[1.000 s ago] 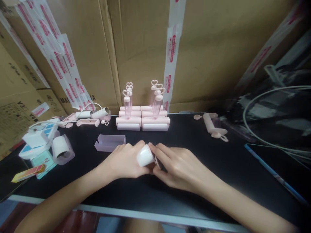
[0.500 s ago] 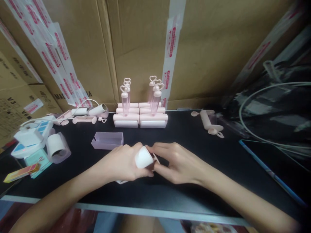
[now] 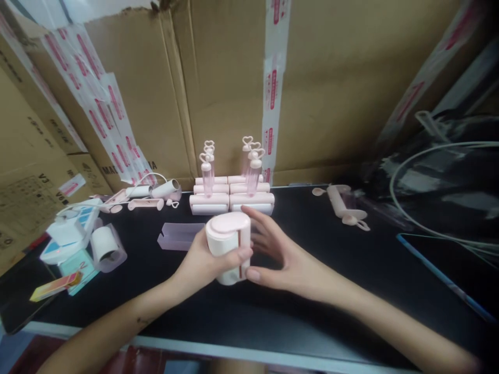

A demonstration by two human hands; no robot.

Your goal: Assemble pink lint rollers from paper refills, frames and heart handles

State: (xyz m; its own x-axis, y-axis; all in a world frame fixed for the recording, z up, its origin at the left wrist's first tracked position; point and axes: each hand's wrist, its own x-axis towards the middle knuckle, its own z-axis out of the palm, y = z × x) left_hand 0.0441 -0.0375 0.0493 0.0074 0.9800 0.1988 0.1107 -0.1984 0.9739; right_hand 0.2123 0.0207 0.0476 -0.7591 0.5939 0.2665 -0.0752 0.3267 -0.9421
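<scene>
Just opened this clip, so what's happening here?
A person's left hand grips a pink-and-white cylindrical piece over the black table, thumb across its front. The right hand is open at its right side; whether it touches is hard to tell. Behind them, pink-and-white holders stand in rows near the cardboard. A translucent lilac tray lies just beyond the left hand.

Roller point(image 3: 227, 223): smooth, bit shiny plastic w/ smooth, paper-like roll point(image 3: 219, 245). Tray point(image 3: 181, 235): see-thru plastic. Tabletop point(image 3: 296, 324): smooth w/ a bit of shine. Box point(image 3: 226, 88): dull cardbd, w/ shiny plastic tape point(image 3: 274, 85).
</scene>
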